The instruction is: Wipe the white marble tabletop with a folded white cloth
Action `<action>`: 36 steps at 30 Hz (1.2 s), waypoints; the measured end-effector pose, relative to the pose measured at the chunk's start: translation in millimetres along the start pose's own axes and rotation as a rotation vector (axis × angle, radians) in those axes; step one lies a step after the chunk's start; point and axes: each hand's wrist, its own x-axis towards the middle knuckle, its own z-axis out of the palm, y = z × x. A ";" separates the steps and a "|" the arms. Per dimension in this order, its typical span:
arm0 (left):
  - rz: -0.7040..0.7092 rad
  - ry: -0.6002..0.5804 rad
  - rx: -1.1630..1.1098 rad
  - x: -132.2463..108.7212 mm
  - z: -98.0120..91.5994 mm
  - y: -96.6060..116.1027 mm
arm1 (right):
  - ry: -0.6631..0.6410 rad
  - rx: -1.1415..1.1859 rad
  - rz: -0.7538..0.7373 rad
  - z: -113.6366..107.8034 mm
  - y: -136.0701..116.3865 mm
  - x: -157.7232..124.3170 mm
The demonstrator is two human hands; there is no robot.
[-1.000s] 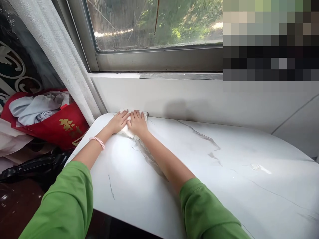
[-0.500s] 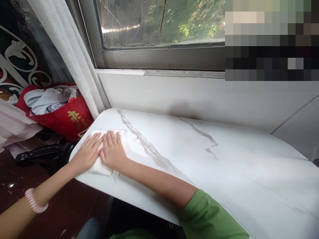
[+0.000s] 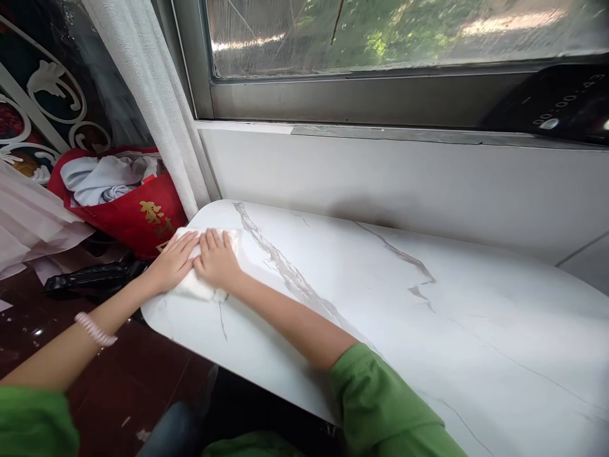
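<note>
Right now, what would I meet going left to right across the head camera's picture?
Left green sleeve, pale coiled bracelet, left hand, right hand, right green sleeve.

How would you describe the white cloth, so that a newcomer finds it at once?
Below the window stands a white table with grey veins; go to its left end. The cloth lies there under the left hand and the right hand. Unlike the pale fabric in the red bag nearby, it rests on the table.
</note>
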 end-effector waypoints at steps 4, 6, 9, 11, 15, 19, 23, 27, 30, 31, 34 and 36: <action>0.039 -0.051 -0.041 89.1 9.7 -20.5 | -0.005 -0.044 0.181 2.9 53.8 47.1; 0.066 -0.088 -0.047 126.4 13.8 -23.2 | 0.019 -0.067 0.252 3.0 78.1 62.0; 0.088 -0.125 -0.044 159.5 18.6 -22.1 | 0.071 -0.098 0.306 4.2 101.5 72.1; 0.097 -0.123 -0.041 166.6 20.7 -21.7 | 0.094 -0.117 0.317 5.8 107.5 73.6; 0.106 -0.096 -0.033 160.8 22.4 -21.9 | 0.114 -0.128 0.298 8.5 106.5 70.6; 0.080 -0.100 -0.025 145.6 21.3 -15.6 | 0.105 -0.108 0.271 6.5 101.0 60.9; 0.070 -0.084 -0.016 116.8 20.7 -2.8 | 0.073 -0.080 0.226 0.8 85.4 38.8; 0.097 -0.021 -0.014 68.4 17.7 13.4 | 0.086 -0.064 0.178 -5.1 51.9 3.2; 0.128 0.046 -0.023 22.5 10.3 30.2 | 0.069 -0.032 0.137 -11.2 21.3 -29.2; 0.130 0.061 -0.026 6.7 7.0 36.9 | 0.055 -0.016 0.112 -14.1 11.6 -40.6; 0.123 0.086 -0.027 -36.9 -3.1 57.4 | -0.001 0.039 0.019 -24.5 -12.4 -73.2; 0.119 0.080 -0.029 -57.9 -8.9 67.7 | -0.036 0.079 -0.033 -31.3 -22.9 -90.1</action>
